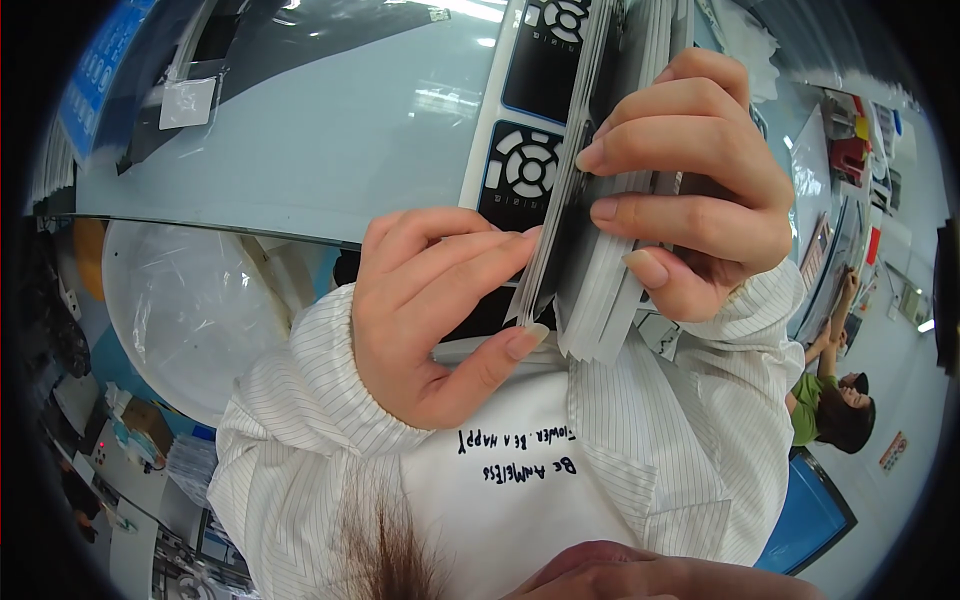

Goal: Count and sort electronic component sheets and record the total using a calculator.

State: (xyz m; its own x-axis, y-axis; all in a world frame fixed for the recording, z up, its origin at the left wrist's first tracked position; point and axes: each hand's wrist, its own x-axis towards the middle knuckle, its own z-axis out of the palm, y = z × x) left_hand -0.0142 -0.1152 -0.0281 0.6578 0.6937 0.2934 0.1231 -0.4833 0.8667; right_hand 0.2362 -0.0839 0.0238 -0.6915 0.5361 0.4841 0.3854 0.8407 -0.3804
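A stack of thin panel sheets (600,290) stands on edge between my two hands, its edges fanned apart. The outermost sheet (528,165) faces left and has black areas with white ring-shaped button patterns on a white border. My left hand (430,310) pinches several sheets at their lower left, thumb at the bottom edge and fingertips on the face. My right hand (700,180) is curled around the right part of the stack, its fingertips pressing into the gap between the sheets. The palm side of the right hand is partly hidden.
Beneath the stack lies a glossy glass-topped table (370,130) with its front edge on the left. A small clear bag with a white square (187,103) lies at the far left. Below the edge stands a round white tub (185,310). A co-worker in green (835,405) is at the right.
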